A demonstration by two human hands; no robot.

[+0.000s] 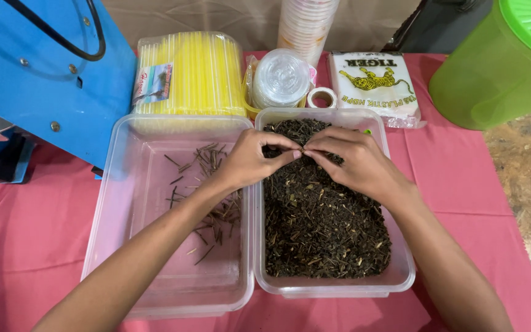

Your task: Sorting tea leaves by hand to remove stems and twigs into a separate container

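Tea leaves point(321, 227), dark and loose, fill the right clear plastic tub point(401, 280), near-centre of the pink tablecloth point(26, 233). Left hand point(250, 161) and right hand point(354, 161) meet over the tub's far end, fingertips point(296, 152) touching, pinched shut on something too small to make out. Left tub point(112, 246) sits just beside the right one and holds only scattered stems point(213, 203), mostly on its right side. Far side: pack of yellow straws point(192, 77), clear lids point(281, 77), tape roll point(322, 97), white bag pack point(373, 83), cup stack point(305, 24). Blue machine point(38, 67) far left, green jug point(499, 64) far right.
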